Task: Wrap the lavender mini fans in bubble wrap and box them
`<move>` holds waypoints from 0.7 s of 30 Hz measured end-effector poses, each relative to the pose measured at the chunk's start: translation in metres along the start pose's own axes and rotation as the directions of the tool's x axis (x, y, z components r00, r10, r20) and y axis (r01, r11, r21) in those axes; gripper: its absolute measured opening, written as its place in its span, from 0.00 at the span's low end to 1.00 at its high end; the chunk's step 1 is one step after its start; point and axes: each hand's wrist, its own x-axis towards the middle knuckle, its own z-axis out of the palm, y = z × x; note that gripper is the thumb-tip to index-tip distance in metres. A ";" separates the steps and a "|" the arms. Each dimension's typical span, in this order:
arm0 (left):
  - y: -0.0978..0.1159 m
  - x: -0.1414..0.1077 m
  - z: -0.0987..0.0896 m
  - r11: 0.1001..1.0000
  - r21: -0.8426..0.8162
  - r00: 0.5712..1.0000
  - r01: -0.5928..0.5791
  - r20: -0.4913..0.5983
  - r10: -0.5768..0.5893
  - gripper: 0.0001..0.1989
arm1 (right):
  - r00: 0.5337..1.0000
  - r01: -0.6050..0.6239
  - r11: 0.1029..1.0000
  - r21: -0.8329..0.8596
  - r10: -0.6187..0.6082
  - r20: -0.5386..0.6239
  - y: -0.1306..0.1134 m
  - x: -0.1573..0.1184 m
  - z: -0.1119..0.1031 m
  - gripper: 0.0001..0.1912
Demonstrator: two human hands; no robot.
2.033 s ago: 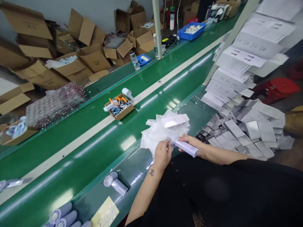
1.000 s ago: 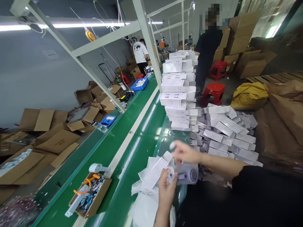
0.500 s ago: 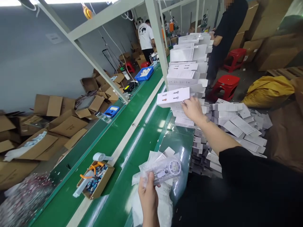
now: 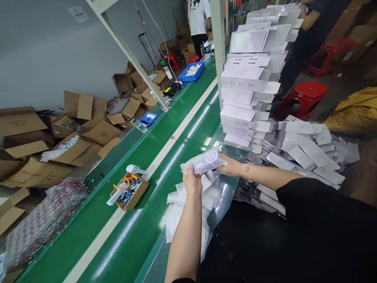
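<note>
A clear bubble-wrap bag (image 4: pixel 202 162) with a pale, round-headed item inside is held up over the green work surface. My left hand (image 4: pixel 193 181) grips its left part, thumb on top. At the bag's right end, my right hand (image 4: pixel 231 166) has its fingers closed on the wrap, its fingertips partly hidden. Below both hands lies a pile of translucent bags and white pieces (image 4: pixel 188 212). Folded white printed boxes form a tall stack (image 4: pixel 243 78) just beyond my right hand.
A small carton (image 4: pixel 137 196) of blue and white parts with orange-handled pliers sits on the green conveyor (image 4: pixel 165 169). A metal post (image 4: pixel 218 47) rises beside the stack. More white boxes (image 4: pixel 312 157) lie at right, near a red stool (image 4: pixel 306 96). Two people stand farther back.
My right hand has come down from the stack to the bag; the printed box it held no longer shows in it. My left hand still holds the bag. The view has shifted.
</note>
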 end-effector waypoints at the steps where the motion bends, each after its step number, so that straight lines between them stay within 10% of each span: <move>1: -0.004 0.003 0.003 1.000 0.022 1.000 -0.019 -0.021 0.020 0.12 | 0.999 0.025 0.999 0.025 -0.024 -0.031 0.006 -0.004 0.002 0.14; 7: -0.006 0.003 -0.009 0.823 0.448 0.926 -0.350 0.034 0.375 0.10 | 0.970 -0.156 0.969 0.191 0.187 -0.155 0.029 -0.017 0.012 0.28; 10: 0.000 -0.013 -0.007 0.301 0.709 0.711 -0.638 0.391 0.585 0.07 | 0.984 -0.144 0.940 0.308 0.170 -0.059 0.033 -0.015 0.020 0.25; 13: -0.003 -0.033 0.012 -0.208 0.662 0.539 -0.720 0.722 0.434 0.07 | 0.982 -0.140 0.919 0.368 0.176 -0.067 0.033 -0.015 0.031 0.28; 16: -0.014 -0.041 0.039 -0.428 0.573 0.521 -0.699 0.818 0.244 0.05 | 0.968 -0.154 0.904 0.399 0.219 -0.121 0.029 -0.021 0.039 0.34; 21: -0.028 -0.025 0.067 -0.486 0.623 0.606 -0.613 0.765 0.217 0.06 | 0.941 -0.248 0.825 0.507 0.331 -0.078 0.023 -0.026 0.040 0.34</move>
